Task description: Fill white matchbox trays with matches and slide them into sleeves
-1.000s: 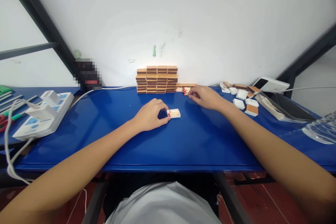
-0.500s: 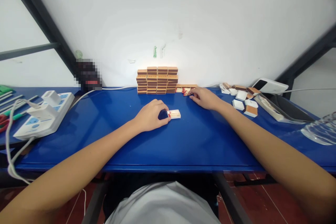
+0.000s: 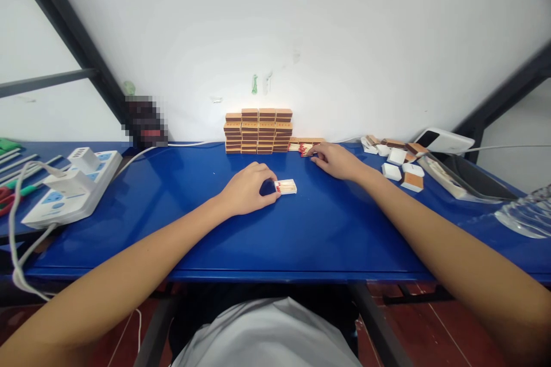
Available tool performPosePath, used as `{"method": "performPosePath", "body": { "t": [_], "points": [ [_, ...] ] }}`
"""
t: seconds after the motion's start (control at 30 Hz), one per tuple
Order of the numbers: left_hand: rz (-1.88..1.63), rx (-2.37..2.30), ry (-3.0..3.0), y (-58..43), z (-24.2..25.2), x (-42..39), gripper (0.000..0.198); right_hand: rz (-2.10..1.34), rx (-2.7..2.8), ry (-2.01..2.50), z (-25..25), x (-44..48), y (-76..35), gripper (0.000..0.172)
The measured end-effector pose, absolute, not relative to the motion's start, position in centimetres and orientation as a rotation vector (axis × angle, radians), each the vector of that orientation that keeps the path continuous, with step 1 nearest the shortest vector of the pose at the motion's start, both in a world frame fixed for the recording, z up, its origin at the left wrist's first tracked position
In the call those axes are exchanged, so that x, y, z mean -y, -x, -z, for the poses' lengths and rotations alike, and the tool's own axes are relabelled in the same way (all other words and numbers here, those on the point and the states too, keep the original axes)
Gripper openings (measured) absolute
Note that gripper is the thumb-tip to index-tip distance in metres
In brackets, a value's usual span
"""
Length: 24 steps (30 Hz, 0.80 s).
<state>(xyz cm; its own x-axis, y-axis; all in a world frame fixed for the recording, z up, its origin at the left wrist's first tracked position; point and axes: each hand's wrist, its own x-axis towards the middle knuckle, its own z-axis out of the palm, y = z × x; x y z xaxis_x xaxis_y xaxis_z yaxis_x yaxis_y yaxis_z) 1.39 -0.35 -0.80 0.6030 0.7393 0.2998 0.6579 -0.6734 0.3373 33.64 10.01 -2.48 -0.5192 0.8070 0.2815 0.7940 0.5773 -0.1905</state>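
Observation:
My left hand (image 3: 247, 189) rests curled on the blue table (image 3: 275, 235), its fingertips holding an open white matchbox tray (image 3: 286, 186) with red-tipped matches in it. My right hand (image 3: 336, 159) reaches farther back, its fingers pinched at a loose pile of matches (image 3: 303, 147) lying beside a stack of brown matchboxes (image 3: 257, 130) against the wall. What the pinch holds, if anything, is too small to make out.
White and brown matchbox sleeves and trays (image 3: 398, 160) lie scattered at the right, with a white device (image 3: 443, 139), a dark tray (image 3: 469, 179) and clear plastic (image 3: 525, 215) beyond. A white power strip with a plugged adapter (image 3: 71, 186) and cables sits at the left, scissors (image 3: 8, 198) near it.
My right hand has slid slightly back and left toward the loose matches. The left hand and tray have stayed in place.

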Motion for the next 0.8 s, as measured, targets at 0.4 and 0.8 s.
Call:
{"method": "performPosePath", "body": {
  "t": [0.4,0.8],
  "points": [
    [-0.631,-1.159,-2.642,-1.4,0.6,0.4,0.025,-0.085,2.445,1.300,2.7,-10.4,-33.7,0.018],
    [-0.670,-1.150,-2.660,-1.4,0.7,0.3,0.021,-0.149,2.392,1.221,1.0,-7.7,-31.6,0.022]
  ]
}}
